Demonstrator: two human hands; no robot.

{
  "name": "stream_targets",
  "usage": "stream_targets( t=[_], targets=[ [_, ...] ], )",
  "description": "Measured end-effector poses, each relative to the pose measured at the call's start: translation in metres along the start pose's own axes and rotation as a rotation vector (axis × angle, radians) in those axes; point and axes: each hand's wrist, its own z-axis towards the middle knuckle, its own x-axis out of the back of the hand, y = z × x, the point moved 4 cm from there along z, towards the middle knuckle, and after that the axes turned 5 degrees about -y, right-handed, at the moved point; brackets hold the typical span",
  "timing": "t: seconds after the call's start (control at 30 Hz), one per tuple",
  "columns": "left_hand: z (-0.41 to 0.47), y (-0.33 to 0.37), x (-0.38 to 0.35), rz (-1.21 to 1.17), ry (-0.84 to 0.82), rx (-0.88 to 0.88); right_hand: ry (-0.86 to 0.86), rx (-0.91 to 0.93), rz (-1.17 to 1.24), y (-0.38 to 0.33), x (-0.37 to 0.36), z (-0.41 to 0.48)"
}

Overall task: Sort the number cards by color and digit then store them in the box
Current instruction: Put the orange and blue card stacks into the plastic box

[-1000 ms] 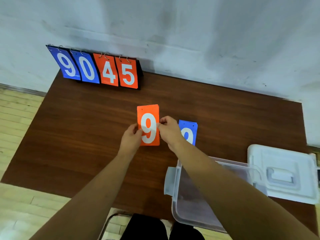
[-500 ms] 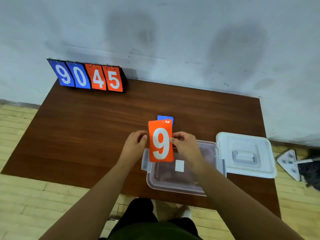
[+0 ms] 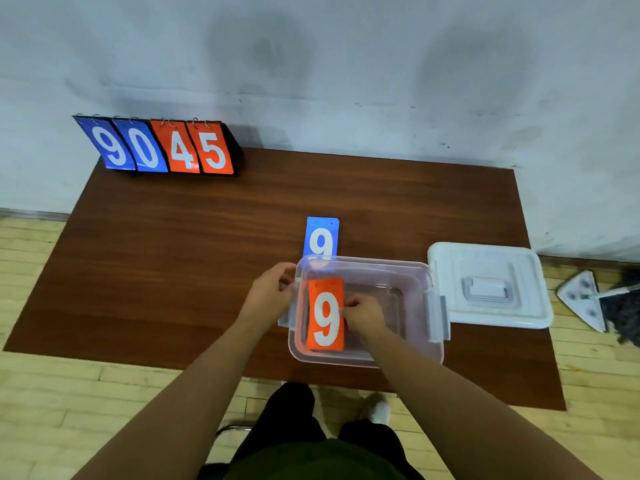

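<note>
I see my right hand [image 3: 363,311] low inside the clear box [image 3: 381,263], its fingers [image 3: 348,304] pinching the right edge of the orange 9 card [image 3: 325,317], which sits inside by the box's left wall. My left hand [image 3: 273,289] curls its fingers around the box's left rim. The blue 9 card [image 3: 322,237] lies on the table [image 3: 173,271] just behind the box, and the white lid [image 3: 450,306] rests beside the box on the right.
</note>
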Motion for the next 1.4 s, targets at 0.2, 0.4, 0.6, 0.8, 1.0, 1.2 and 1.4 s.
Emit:
stream_targets(
  t=[0.2,0.4,0.6,0.8,1.0,1.2,1.4],
  targets=[
    [0.002,-0.009,0.003,-0.088,-0.036,-0.032,0.059,0.044,-0.342,0.005,-0.016,0.02],
    [0.017,-0.016,0.013,-0.112,-0.025,-0.032,-0.007,0.007,-0.594,0.001,-0.016,0.018],
    [0.069,-0.011,0.028,-0.132,0.067,0.003,-0.102,0.245,-0.442,-0.068,0.031,-0.01],
    [0.138,-0.002,0.017,-0.095,0.002,0.118,-0.011,0.179,0.218,-0.13,0.086,0.013],
    [0.181,-0.005,-0.001,-0.104,-0.077,0.278,0.077,-0.048,0.101,-0.126,0.066,0.095],
    [0.19,-0.022,-0.013,-0.323,-0.111,0.411,-0.061,-0.216,0.184,-0.126,0.024,0.134],
    [0.189,-0.028,-0.014,-0.396,-0.14,0.419,-0.153,-0.255,0.138,-0.128,0.001,0.148]
  ],
)
